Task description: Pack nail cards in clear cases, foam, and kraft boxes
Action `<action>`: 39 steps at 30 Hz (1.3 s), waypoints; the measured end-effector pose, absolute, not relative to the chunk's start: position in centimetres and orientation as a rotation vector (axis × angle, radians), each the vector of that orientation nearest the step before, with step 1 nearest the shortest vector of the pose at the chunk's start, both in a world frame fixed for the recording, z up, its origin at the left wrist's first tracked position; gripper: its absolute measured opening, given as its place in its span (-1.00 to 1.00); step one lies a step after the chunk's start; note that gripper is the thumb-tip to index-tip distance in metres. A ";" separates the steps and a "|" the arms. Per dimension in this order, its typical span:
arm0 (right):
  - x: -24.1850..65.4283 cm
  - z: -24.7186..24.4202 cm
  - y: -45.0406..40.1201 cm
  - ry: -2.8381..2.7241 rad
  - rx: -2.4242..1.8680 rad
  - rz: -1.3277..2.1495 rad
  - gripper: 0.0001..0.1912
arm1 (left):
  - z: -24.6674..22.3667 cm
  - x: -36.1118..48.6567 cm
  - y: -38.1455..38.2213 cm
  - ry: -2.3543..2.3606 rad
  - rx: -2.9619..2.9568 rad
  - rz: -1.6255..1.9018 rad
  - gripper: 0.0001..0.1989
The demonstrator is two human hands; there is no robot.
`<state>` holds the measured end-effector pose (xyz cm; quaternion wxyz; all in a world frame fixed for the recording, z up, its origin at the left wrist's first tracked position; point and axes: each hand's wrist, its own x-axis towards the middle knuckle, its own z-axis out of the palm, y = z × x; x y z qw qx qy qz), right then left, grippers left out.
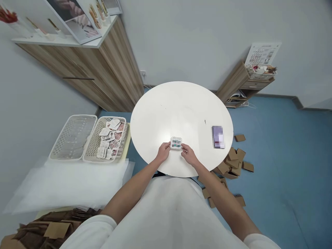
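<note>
A small clear plastic case (176,143) is near the front of the round white table (178,103). Inside it are two rows of small shiny pieces in teal and dark colours, which look like press-on nails. My left hand (163,152) pinches the case's left edge between thumb and fingers. On the opposite side, the fingers of my right hand (189,154) close on its right edge. Whether the case rests on the tabletop or is held just above it, I cannot tell.
A purple packet (218,137), partly blurred, lies at the table's right. Brown cardboard boxes (231,162) are heaped on the blue floor. To the left stand a white basket (88,152) of printed cards and a basket (55,148) of clear plastic pieces. A wooden cabinet (116,65) stands behind.
</note>
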<state>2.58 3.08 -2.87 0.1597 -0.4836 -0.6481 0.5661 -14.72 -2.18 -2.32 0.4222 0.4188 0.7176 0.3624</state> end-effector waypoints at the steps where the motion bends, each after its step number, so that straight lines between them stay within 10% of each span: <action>1: 3.9 -3.0 3.2 -1.858 -1.389 1.609 -0.41 | -2.2 -13.5 -2.0 1.790 1.065 0.885 -0.64; 27: 8.5 -4.6 3.6 -2.413 -1.300 1.234 -0.34 | -3.8 -7.7 -2.4 1.959 1.205 0.679 -0.50; 39: 8.4 -3.7 2.2 -3.002 -0.985 0.708 -0.81 | -3.0 -11.8 -6.9 1.760 1.789 0.394 -0.49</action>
